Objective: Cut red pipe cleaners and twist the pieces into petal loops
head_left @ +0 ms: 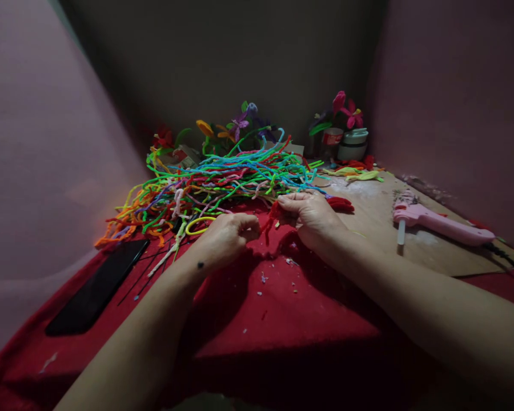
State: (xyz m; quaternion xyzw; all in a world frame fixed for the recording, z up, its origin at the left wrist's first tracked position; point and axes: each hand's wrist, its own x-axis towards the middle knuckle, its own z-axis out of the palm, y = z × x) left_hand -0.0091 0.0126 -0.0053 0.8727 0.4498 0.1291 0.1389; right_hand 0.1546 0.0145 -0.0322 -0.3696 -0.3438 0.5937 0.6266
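Observation:
My right hand (306, 214) pinches a fuzzy red pipe cleaner (274, 216) between thumb and fingers above the red cloth. Just to its left, my left hand (233, 233) is closed, its fingertips together at the loose end of the same red strand. Part of the bent piece is hidden behind my fingers. Beyond both hands lies a tangled heap of coloured pipe cleaners (235, 177). Red fuzzy loops (340, 204) rest on the board past my right hand. A yellow loop (193, 227), possibly a scissors handle, shows beside my left wrist.
A black phone (98, 288) lies at the left. On the cardboard (368, 222) at the right rests a pink glue gun (443, 224) with a glue stick and a dark cable. Pipe-cleaner flowers (240, 124) and a lidded jar (353, 144) stand behind. Scraps (263, 278) dot the red cloth.

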